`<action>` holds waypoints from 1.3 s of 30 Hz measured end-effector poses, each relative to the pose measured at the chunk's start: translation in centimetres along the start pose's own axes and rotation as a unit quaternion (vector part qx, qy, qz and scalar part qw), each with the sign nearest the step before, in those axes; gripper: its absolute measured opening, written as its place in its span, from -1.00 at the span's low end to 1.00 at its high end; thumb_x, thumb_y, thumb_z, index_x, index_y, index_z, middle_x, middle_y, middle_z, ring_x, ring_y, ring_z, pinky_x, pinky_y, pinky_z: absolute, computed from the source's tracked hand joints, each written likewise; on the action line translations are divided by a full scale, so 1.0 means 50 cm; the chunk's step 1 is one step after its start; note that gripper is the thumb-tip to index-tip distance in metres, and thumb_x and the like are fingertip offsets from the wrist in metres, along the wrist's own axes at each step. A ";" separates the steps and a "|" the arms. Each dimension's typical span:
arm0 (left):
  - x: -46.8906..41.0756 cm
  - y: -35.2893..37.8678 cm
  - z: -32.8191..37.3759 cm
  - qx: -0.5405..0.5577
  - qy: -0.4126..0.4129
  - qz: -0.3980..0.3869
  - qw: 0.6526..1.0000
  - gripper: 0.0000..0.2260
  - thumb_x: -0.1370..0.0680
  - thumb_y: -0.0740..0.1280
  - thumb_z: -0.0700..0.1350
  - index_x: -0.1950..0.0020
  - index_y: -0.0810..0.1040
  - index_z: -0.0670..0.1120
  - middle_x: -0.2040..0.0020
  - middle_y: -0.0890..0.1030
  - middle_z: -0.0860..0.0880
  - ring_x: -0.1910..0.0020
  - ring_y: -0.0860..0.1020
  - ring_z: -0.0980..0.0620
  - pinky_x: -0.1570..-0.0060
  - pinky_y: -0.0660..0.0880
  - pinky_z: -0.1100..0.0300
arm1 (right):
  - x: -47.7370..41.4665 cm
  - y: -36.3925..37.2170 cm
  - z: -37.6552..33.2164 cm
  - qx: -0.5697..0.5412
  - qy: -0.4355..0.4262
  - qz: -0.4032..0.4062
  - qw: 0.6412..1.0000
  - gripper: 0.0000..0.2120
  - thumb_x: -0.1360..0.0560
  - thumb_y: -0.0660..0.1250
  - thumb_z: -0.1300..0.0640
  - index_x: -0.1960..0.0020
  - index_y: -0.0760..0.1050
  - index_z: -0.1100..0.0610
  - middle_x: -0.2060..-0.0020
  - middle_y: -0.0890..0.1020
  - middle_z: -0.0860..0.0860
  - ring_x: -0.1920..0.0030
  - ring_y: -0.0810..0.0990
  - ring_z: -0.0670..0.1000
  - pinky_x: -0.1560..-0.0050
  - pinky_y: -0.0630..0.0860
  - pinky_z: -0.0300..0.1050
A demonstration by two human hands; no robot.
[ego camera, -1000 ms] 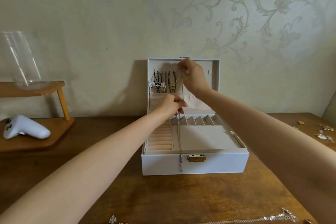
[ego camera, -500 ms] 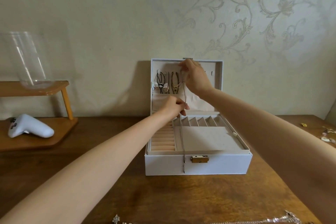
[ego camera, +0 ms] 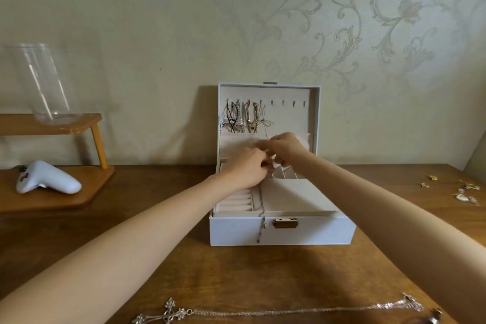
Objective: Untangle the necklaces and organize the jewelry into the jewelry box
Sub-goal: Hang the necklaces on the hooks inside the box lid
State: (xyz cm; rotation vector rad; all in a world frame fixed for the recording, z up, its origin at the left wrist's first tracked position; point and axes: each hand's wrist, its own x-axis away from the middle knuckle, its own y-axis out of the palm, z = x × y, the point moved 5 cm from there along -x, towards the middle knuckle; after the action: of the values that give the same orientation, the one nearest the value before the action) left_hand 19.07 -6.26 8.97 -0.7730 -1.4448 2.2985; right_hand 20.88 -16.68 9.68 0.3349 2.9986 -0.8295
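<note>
The white jewelry box (ego camera: 302,234) stands open on the wooden table, its lid (ego camera: 314,113) upright against the wall. Several necklaces (ego camera: 238,119) hang from hooks at the lid's left. A thin silver chain (ego camera: 262,209) runs from a lid hook down past my hands, over the tray and the box's front. My left hand (ego camera: 246,168) pinches this chain above the tray. My right hand (ego camera: 288,144), blurred, has its curled fingers at the chain just beside the left fingers, in front of the lid pocket. A silver cross necklace (ego camera: 263,312) lies stretched along the table's near edge.
Small gold and pearl earrings (ego camera: 465,192) are scattered at the table's far right. On the left, a wooden stand (ego camera: 65,198) holds a white controller (ego camera: 47,177), with a glass vase (ego camera: 44,81) on its upper shelf. The wall is right behind the box.
My right hand has dropped from the hooks at the top of the lid down to the lid pocket, meeting my left hand. The chain now hangs from a hook.
</note>
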 end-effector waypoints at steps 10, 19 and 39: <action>0.027 -0.059 -0.051 0.103 -0.049 0.053 0.992 -0.81 -0.58 0.26 -0.13 0.11 0.65 -0.11 0.30 0.57 0.14 0.29 0.53 0.04 0.21 0.45 0.18 | 0.007 -0.051 0.072 -0.201 0.067 -0.022 0.977 -0.87 -0.47 0.38 0.29 0.24 0.49 0.27 0.37 0.54 0.13 0.59 0.48 -0.08 0.62 0.37 -0.30; -0.014 -0.089 -0.093 -0.039 -0.053 0.119 0.991 -0.79 -0.54 0.21 -0.28 0.17 0.63 -0.18 0.13 0.65 0.01 0.27 0.53 0.06 0.20 0.50 0.15 | 0.004 -0.083 0.043 0.130 0.002 -0.004 0.992 -0.89 -0.47 0.31 0.29 0.06 0.52 0.34 0.25 0.67 0.24 0.52 0.55 0.01 0.57 0.43 -0.29; -0.080 -0.043 -0.069 0.143 -0.023 0.152 0.978 -0.92 -0.55 0.31 -0.21 0.14 0.54 -0.11 0.19 0.65 -0.04 0.22 0.57 0.12 0.10 0.49 0.20 | 0.019 -0.074 0.038 -0.035 -0.071 -0.121 0.990 -0.93 -0.48 0.32 0.33 0.18 0.49 0.24 0.36 0.61 0.11 0.42 0.55 0.00 0.40 0.46 -0.19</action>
State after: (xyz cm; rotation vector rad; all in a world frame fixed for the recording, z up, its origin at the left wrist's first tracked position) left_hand 24.32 -4.93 10.81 -0.9067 -1.0335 2.6908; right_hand 19.07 -20.54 9.87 -0.0874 2.9617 -0.7239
